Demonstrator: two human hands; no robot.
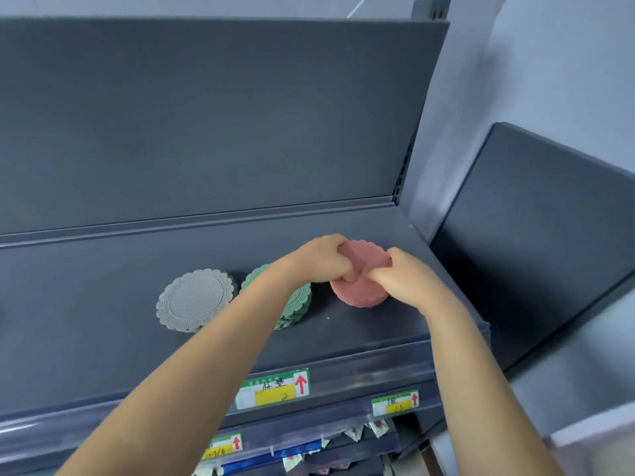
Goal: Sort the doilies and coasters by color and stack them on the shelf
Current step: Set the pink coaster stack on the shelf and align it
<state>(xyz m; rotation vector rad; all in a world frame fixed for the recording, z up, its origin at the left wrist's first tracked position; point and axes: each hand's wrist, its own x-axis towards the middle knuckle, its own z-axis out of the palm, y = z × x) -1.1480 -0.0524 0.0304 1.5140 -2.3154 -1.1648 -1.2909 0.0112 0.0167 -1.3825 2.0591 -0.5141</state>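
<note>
Shelf (103,338): dark grey, flat, with upright back panel and clear price rail along front edge. On it, in a row left to right: grey stack (196,300); green stack (297,304), just beside; pink stack (360,290), near right end.

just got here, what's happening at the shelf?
A person is sorting round scalloped coasters by colour on the dark grey shelf. Both hands are on the pink stack at the right: the left hand and right hand grip its top pieces, seemingly squaring them up. A green stack sits just left of it, partly behind the left forearm, and a beige stack is further left. Three colour piles stand side by side.
</note>
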